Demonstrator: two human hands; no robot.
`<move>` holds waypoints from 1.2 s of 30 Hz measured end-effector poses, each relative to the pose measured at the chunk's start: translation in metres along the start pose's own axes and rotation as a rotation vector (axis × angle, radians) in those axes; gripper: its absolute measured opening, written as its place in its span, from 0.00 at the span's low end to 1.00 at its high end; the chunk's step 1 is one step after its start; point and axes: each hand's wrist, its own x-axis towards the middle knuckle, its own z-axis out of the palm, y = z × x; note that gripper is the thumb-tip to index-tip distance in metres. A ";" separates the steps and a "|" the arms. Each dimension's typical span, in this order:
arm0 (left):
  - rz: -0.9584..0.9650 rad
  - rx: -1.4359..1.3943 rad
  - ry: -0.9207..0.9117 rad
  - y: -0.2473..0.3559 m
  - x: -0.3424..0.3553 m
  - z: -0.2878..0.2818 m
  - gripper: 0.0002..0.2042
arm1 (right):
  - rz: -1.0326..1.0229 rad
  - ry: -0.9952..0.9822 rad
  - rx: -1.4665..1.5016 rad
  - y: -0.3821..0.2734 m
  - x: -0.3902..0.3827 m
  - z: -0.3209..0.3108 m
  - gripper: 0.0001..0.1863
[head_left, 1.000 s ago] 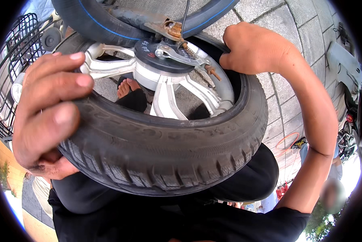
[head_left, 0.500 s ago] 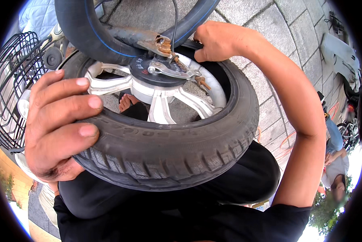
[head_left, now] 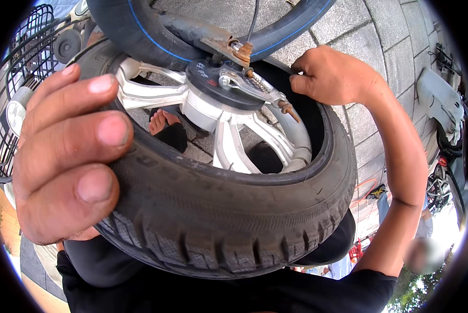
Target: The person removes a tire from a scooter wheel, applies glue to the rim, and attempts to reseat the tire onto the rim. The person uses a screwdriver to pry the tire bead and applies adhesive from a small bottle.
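A black tyre sits around a silver spoked wheel, its far right bead off the rim, leaving a dark gap. My left hand is curled around the tyre's left side, fingers over the sidewall, thumb hidden. At the far right, my right hand closes on the tyre's edge, fingertips partly hidden inside the gap. A black inner tube with a blue line arches beyond the wheel. In front of it, a rusty metal arm and a brake lever sit over the black hub cover.
A black wire basket stands at the left. Grey paving lies beyond the wheel. A pale body panel and an orange hose are at the right, with another person farther off. My bare foot shows between the spokes.
The wheel, tyre and tube appear lower and farther right in view, and larger. My right hand has shifted right with the tyre edge; my left fingers are spread a little more.
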 end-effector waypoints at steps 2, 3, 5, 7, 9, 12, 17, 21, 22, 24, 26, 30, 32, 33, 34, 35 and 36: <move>-0.022 -0.038 0.014 0.000 0.004 0.000 0.19 | -0.028 -0.016 0.014 0.004 0.001 -0.004 0.17; -0.037 -0.055 0.023 0.000 0.005 0.001 0.16 | -0.031 -0.033 0.032 0.004 0.003 -0.007 0.17; -0.056 -0.110 -0.007 0.001 0.005 -0.003 0.13 | -0.026 -0.051 0.047 0.006 0.003 -0.010 0.17; -0.083 -0.151 -0.053 0.002 0.005 -0.010 0.12 | -0.019 -0.066 0.050 0.005 0.006 -0.013 0.18; -0.110 -0.172 -0.073 0.003 0.008 -0.011 0.12 | -0.031 -0.066 0.049 0.009 0.007 -0.010 0.18; -0.126 -0.173 -0.062 0.002 0.011 -0.008 0.11 | -0.060 -0.077 0.052 0.012 0.011 -0.012 0.18; -0.084 -0.191 -0.059 -0.004 0.008 -0.007 0.10 | -0.085 -0.084 0.084 0.018 0.014 -0.011 0.18; -0.103 -0.232 -0.115 -0.005 0.010 -0.015 0.09 | -0.118 -0.077 0.080 0.019 0.014 -0.011 0.18; -0.104 -0.240 -0.126 -0.006 0.011 -0.016 0.09 | -0.122 -0.076 0.076 0.020 0.014 -0.011 0.18; -0.108 -0.252 -0.143 -0.007 0.010 -0.018 0.08 | -0.120 -0.077 0.114 0.022 0.016 -0.010 0.18; -0.106 -0.257 -0.149 -0.007 0.011 -0.018 0.08 | -0.125 -0.074 0.142 0.024 0.017 -0.010 0.18; -0.088 -0.262 -0.148 -0.010 0.013 -0.017 0.08 | -0.175 -0.046 0.171 0.030 0.020 -0.006 0.18; -0.079 -0.269 -0.127 -0.011 0.011 -0.015 0.08 | -0.183 -0.043 0.181 0.032 0.020 -0.005 0.18; -0.078 -0.274 -0.108 -0.011 0.009 -0.013 0.08 | -0.173 -0.051 0.187 0.031 0.020 -0.006 0.19; -0.081 -0.278 -0.102 -0.011 0.009 -0.012 0.08 | -0.164 -0.061 0.194 0.031 0.020 -0.007 0.19; -0.085 -0.282 -0.097 -0.010 0.009 -0.011 0.08 | -0.136 -0.093 0.204 0.030 0.020 -0.009 0.19; -0.091 -0.283 -0.105 -0.010 0.011 -0.012 0.08 | -0.108 -0.124 0.213 0.028 0.019 -0.013 0.20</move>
